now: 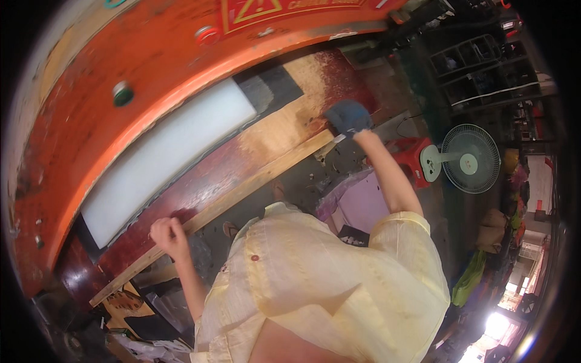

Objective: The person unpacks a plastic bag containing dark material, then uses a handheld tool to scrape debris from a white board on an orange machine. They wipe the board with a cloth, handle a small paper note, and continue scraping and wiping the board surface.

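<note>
My bare left hand is at the front edge of a worn red wooden table, left of centre. Its fingers are curled in, and nothing shows in them. My right hand reaches out to the table's right end. Something dark blue, which looks like a glove, covers it, so its fingers cannot be made out. A small whitish tab shows beside that wrist. Between the hands and the orange machine lies a long white board, with a dark sheet at its right end.
An orange machine front with a green button and a red button rises behind the table. At the right, a fan stands next to a red stool. A pink-lined container sits below my right forearm.
</note>
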{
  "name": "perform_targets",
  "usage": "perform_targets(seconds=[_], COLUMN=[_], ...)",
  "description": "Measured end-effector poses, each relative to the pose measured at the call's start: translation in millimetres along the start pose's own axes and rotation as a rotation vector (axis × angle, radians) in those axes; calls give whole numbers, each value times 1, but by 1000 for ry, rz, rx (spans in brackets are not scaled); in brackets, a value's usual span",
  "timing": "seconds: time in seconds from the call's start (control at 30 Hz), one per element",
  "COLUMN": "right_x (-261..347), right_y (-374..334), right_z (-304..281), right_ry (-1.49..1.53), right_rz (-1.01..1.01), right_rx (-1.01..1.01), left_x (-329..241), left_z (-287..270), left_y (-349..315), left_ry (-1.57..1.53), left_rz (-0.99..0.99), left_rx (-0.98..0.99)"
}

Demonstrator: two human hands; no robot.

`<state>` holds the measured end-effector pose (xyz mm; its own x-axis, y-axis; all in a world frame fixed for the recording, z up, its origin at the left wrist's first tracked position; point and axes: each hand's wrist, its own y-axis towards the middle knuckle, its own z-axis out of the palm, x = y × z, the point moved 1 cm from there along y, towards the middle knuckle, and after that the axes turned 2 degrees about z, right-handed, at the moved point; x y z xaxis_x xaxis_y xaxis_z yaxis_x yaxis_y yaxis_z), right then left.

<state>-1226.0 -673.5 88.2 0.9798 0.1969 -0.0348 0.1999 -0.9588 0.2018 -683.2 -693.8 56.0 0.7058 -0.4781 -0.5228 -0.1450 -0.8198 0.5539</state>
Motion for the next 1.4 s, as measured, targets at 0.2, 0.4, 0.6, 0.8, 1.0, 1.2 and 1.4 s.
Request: perform_targets(seconds=[0.2,0.4,0.6,0.8,1.0,1.2,1.4], right_x=[55,7,-107,-196,-188,-131,-195], right_y=[36,36,-39,-67,-37,-30,-76], right_z=[15,30,30,60,50,24,63], right_ry=[292,219,18,-87,98,162,58], right_rz=[-243,-288,-133,644,826,293,899], right_rx=[-144,38,-350,-80,-135,-264,134], left_x=[-55,-45,-50,-51,-48,-43,-50], left_z=[63,64,68,67,66,68,69], left_y=[10,3,5,7,4,4,9], left_ry=[70,110,183,201,189,205,184], left_rz=[5,-262,-268,-267,-245,-233,-201], left_rx=[95,167,132,166,114,117,94])
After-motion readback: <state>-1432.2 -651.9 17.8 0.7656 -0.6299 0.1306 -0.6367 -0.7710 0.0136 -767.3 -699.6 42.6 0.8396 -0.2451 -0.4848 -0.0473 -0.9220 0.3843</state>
